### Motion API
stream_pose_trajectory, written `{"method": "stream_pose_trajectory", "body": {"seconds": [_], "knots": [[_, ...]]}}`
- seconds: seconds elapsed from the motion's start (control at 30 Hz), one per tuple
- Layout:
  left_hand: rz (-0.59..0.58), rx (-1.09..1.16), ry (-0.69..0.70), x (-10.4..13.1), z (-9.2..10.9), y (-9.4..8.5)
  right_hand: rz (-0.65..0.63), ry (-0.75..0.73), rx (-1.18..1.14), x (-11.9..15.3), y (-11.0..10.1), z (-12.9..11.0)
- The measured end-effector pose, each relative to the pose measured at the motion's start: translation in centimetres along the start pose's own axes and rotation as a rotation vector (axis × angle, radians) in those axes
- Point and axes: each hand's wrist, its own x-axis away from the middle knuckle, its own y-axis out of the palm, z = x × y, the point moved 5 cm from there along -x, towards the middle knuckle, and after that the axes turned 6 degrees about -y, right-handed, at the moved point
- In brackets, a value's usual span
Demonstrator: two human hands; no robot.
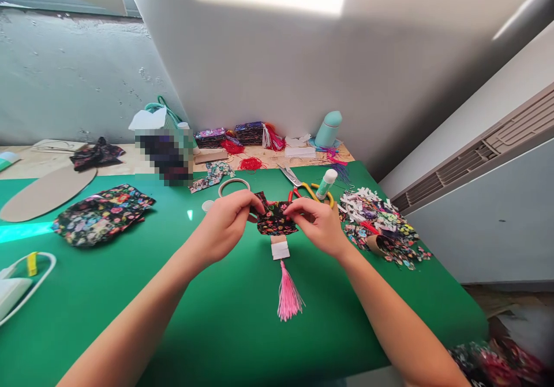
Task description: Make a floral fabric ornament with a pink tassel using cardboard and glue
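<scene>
Between the pinched fingertips of the left hand [229,220] and right hand [318,221] there's a creased bit of black floral cloth [277,218], gripped at both ends. Just below the fingers, there's a squarish white tab [280,251] with a stringy pink tassel [289,296], while beyond them sit a glue stick [325,185] and metal scissors [296,181]. Underneath it's all smooth green mat [225,323], with fluffy scraps [367,205] right of the fingers and a plain pale wall [259,64] way past them.

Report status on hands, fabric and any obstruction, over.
Left hand and right hand pinching floral fabric. Pink tassel below it in view. Scissors, glue stick beyond, apparently not blocking.
</scene>
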Motion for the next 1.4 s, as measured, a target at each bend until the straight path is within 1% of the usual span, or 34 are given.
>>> {"method": "stream_pose_trajectory", "body": {"seconds": [0.17, 0.3, 0.37, 0.53, 0.7, 0.8, 0.93, 1.17, 1.27, 1.4], "knots": [[0.024, -0.132, 0.049, -0.2, 0.1, 0.3, 0.005, 0.010, 0.042, 0.2, -0.2, 0.4], [-0.004, -0.153, 0.058, -0.2, -0.1, 0.4, -0.038, -0.010, 0.014, 0.3, -0.1, 0.4], [-0.029, -0.149, 0.048, -0.1, -0.1, 0.3, -0.075, -0.010, -0.011, 0.4, 0.0, 0.2], [-0.114, -0.103, 0.006, 0.3, -0.1, 0.3, -0.203, 0.051, -0.128, 0.7, 0.5, 0.1], [-0.197, -0.094, -0.009, 0.6, -0.1, 0.4, -0.305, 0.068, -0.139, 0.9, 1.0, -0.1], [-0.206, -0.084, -0.009, 0.7, -0.1, 0.0, -0.316, 0.062, -0.151, 1.0, 1.1, -0.1], [-0.204, -0.063, -0.014, 0.7, -0.1, -0.4, -0.293, 0.052, -0.156, 0.9, 1.0, 0.0], [-0.219, -0.056, -0.018, 0.7, 0.1, -0.3, -0.300, 0.062, -0.177, 0.9, 1.0, -0.1], [-0.239, -0.073, -0.009, 0.7, 0.0, -0.1, -0.320, 0.085, -0.176, 1.0, 1.0, -0.1], [-0.250, -0.115, -0.005, 0.4, -0.4, 0.4, -0.391, 0.127, -0.112, 1.1, 1.2, 0.4]]}}
